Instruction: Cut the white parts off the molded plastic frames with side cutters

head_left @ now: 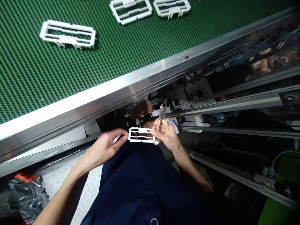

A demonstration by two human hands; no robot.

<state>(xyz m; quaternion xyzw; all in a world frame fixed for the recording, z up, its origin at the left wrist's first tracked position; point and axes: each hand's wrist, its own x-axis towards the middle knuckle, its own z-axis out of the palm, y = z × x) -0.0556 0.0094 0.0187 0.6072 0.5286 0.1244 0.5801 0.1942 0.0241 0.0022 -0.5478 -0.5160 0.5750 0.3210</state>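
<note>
A white plastic frame (141,135) is held level in front of my body, between both hands. My left hand (112,143) is closed, its thumb and finger pinching the frame's left end, and a small metallic or pale piece (116,138) shows between its fingers. The frame's right end rests against the thumb of my right hand (167,135). That hand is also closed around a pair of snips (161,118) with yellowish handles, the metal blades pointing up and away from me.
Above, a green conveyor belt (105,56) carries white frames, one at the left (67,33) and two near the top (131,12). Its metal edge (150,73) runs diagonally beyond my hands. Metal rails (234,106) are at the right, a black plastic bag (28,195) at lower left.
</note>
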